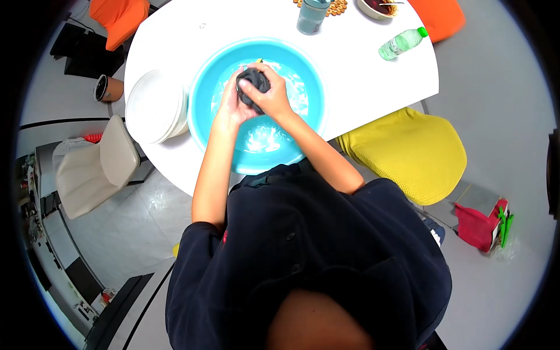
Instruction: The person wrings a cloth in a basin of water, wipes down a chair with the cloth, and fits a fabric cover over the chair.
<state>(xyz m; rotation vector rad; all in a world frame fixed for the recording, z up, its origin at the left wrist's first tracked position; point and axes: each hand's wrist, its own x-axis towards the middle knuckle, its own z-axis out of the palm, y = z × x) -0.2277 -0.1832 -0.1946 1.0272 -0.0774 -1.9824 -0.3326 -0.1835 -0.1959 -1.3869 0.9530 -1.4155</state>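
A bunched dark grey cloth [252, 88] is squeezed between my two hands above the turquoise basin [199, 108]. My left hand [231, 104] cups it from the left and below. From the right, my right hand [275, 96] wraps over it, the thumb pressed on top. Rippling water [262, 137] lies in the basin beneath. Just beyond the fingers shows a small yellow and dark bit that I cannot make out.
Left of the basin stands a white round tub [154, 108]. A grey-blue cup [312, 17], a green-capped bottle [402, 44] and a bowl [378, 8] are on the white table [361, 76]. A yellow-covered chair [408, 154] is at right, a beige chair [111, 157] at left.
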